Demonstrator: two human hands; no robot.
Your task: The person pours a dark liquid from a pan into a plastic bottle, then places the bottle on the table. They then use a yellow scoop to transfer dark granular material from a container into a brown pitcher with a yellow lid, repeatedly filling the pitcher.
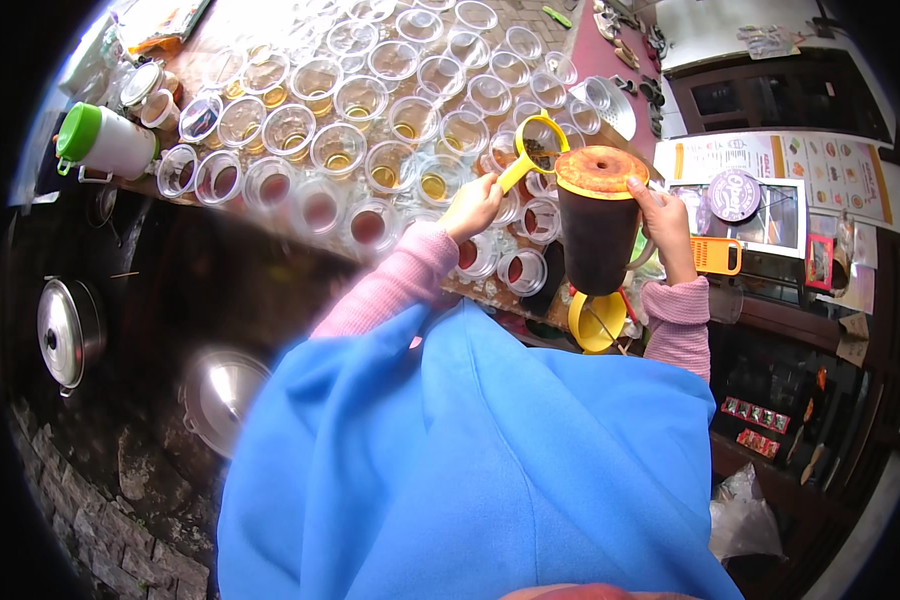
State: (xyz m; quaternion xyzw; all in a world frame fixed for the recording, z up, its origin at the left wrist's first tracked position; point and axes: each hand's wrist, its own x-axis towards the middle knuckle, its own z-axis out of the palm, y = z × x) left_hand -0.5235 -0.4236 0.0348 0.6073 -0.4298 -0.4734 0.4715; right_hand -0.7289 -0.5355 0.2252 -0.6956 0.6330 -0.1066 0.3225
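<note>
My left hand (pixel 474 204) grips the handle of a small yellow strainer (pixel 520 166), whose mesh holds dark residue. The strainer is over clear plastic cups (pixel 337 148) that crowd the table. My right hand (pixel 664 225) holds a tall dark pitcher (pixel 597 244) by its side handle, thumb on the rim of its stained orange-yellow lid (pixel 601 171). Pitcher and strainer are side by side, close to touching. Many cups hold amber liquid at the bottom; those along the near edge, such as one cup (pixel 367 226), hold reddish-brown liquid.
A white jug with a green lid (pixel 105 142) stands at the table's left end. Beneath the pitcher is a yellow funnel-like vessel (pixel 598 322). An orange grater (pixel 714 256) lies at right. Lidded metal pots (pixel 67 330) are low at left. A glass-fronted cabinet (pixel 787 390) stands right.
</note>
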